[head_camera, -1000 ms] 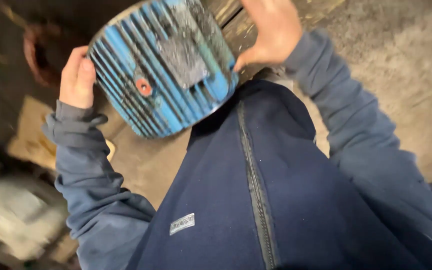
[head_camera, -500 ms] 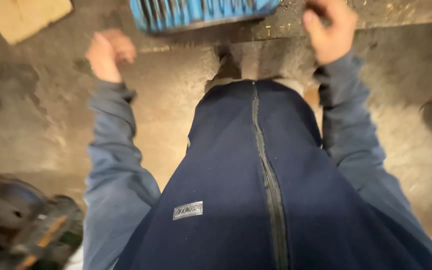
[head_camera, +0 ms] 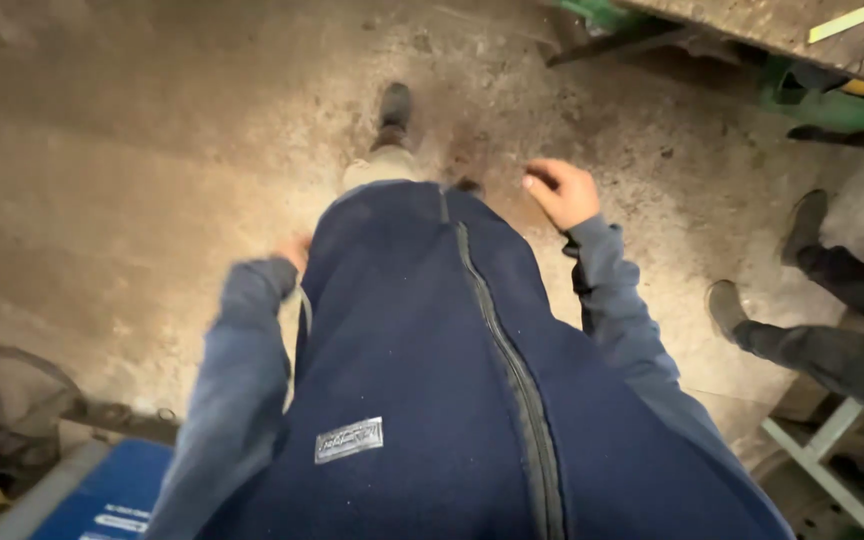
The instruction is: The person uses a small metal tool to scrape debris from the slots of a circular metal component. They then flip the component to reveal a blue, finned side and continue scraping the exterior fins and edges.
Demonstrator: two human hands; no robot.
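Hands carry nothing at this moment, and the nearest things to them are the wearer's own clothing and the concrete floor, which fills most of the view, stained and gritty. Next in size is the dark blue zipped jacket, one garment with a small grey patch low on the front. One counter edge crosses the top right corner, with green metal parts beneath it. One pale metal frame stands at the lower right, and one blue panel lies at the lower left beside a dark, rounded object that cannot be identified. A second person's two legs and two dark shoes enter from the right edge; no hand of that person is visible. One of the wearer's own shoes shows ahead on the floor. The right hand hangs in front of the jacket, loosely curled and gripping nothing. The left hand is mostly hidden behind the sleeve and jacket edge; whether its fingers are spread or closed cannot be told, though no object shows in it. As a judgement of progress: no work item is in either hand and no work is in hand in this view.
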